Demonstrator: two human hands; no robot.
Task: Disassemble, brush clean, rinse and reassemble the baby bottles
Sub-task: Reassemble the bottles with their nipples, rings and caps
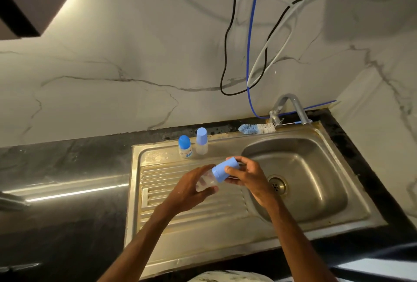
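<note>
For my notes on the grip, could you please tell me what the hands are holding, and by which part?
One baby bottle: the left hand holds its clear body, the right hand grips its blue cap.

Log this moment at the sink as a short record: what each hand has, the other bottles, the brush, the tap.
left hand: grips the clear body of the held bottle, above the drainboard
right hand: fingers curled round its blue cap
other bottles: dark-capped bottle and pale-capped bottle, upright, side by side behind the drainboard, caps on
bottle brush: lying behind the basin, next to the tap
water: no stream visible
</note>
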